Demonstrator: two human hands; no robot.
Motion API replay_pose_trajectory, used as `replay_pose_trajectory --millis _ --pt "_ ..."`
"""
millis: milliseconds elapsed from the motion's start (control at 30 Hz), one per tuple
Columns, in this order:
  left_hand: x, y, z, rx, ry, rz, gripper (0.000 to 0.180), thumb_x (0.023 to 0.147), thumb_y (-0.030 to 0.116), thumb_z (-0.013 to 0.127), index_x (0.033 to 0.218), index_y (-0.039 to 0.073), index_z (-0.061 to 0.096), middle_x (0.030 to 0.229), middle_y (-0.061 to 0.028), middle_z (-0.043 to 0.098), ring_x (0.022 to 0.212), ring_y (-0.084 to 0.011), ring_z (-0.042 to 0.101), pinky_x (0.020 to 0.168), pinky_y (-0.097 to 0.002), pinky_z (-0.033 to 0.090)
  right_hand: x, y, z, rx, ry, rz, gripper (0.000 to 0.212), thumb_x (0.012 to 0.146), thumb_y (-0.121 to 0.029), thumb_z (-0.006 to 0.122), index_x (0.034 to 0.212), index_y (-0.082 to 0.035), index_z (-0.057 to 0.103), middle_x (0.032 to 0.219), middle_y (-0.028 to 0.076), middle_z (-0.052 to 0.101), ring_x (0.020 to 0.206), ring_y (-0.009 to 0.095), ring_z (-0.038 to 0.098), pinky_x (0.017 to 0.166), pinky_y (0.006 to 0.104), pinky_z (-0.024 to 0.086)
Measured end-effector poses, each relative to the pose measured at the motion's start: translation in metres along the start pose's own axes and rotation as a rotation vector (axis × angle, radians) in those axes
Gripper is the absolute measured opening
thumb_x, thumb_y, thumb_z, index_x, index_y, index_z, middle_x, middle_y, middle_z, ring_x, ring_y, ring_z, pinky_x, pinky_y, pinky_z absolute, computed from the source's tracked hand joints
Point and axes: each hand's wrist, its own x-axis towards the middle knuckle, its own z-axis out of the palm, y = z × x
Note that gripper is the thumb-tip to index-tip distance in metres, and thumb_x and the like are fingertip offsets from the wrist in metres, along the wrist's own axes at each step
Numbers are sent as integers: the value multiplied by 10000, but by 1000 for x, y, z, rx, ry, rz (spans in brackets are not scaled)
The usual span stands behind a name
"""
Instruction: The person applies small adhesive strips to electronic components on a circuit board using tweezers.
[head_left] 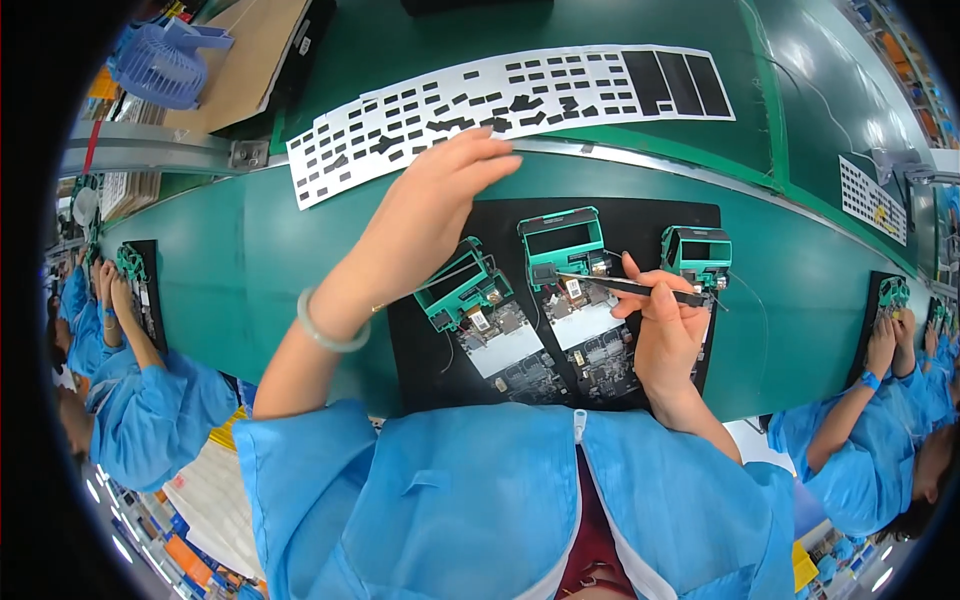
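Observation:
My left hand (440,185) is stretched over the near edge of a white sheet (345,180) of small black rectangular stickers, its fingers extended and nothing visible in them. Whether its fingertips touch the sheet, I cannot tell. Closed around a pair of dark tweezers (682,296), my right hand (665,325) points their tips left at the middle green frame (560,222). That frame is joined to a circuit board (600,360) with a silver plate. Similar green frames stand on either side, one left (455,290) by my left forearm, one right (697,245) beyond my right hand.
A black mat (420,380) lies under the assemblies on the green bench (270,250). A metal rail (620,160) runs behind it. At the back left stand a purple fan (165,65) and a cardboard box (240,70). Co-workers in blue (150,400) sit on both sides.

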Motion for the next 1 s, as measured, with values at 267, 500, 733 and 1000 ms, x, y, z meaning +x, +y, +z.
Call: replay_pose_trajectory --millis 267,500,733,1000 --pt "-31 19 -4 -28 -15 -99 417 690 -124 430 1067 30 521 1130 -102 491 1117 -281 410 916 -340 342 1 0 -2 -8 -26 2 178 856 -129 456 902 24 536 629 128 591 652 182 607 996 445 266" --pt "-42 35 8 137 65 69 392 602 -73 524 987 -3 549 978 -114 530 983 -287 486 801 -363 398 1 0 -1 -17 -31 1 180 858 -131 458 911 21 538 658 123 596 651 180 608 992 448 271" --pt "-40 52 24 240 51 157 440 592 -11 529 1032 -17 539 933 -111 501 916 -273 492 779 -364 404 3 -6 1 -44 7 16 168 858 -108 446 906 23 540 651 125 595 646 172 603 981 448 290" --pt "-9 54 5 156 -173 218 302 565 -23 520 861 -17 578 855 -101 473 928 -284 465 829 -384 375 20 -63 -9 -436 -89 -331 156 806 -10 440 880 69 552 766 198 603 613 215 613 778 369 458"
